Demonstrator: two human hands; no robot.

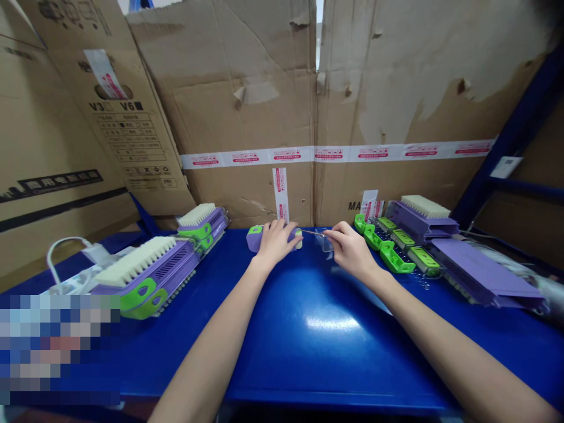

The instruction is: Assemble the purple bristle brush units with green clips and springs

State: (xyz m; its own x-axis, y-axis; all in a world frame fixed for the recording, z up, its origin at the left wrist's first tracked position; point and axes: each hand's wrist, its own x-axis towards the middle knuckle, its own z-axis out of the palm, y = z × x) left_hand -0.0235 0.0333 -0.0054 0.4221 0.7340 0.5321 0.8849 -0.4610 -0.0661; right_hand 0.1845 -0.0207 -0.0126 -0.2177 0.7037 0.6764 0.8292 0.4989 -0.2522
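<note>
My left hand [277,241] is closed over a small purple and green brush body [254,239], holding it down on the blue tabletop near the cardboard wall. Most of that piece is hidden under my fingers. In a pinch, my right hand [351,247] has a thin metal rod [314,233] that points left, its far end at the right end of the brush body. Whether the rod's tip enters the piece cannot be made out. A small clear plastic piece [325,242] lies by my right fingertips.
Purple and green brushes with cream bristles [141,276] are stacked at left, beside a white cable [55,258]. Loose green parts [394,258] and thin wires lie at right, before purple brush bodies [484,270]. Cardboard [247,117] walls the back of the blue table [282,352].
</note>
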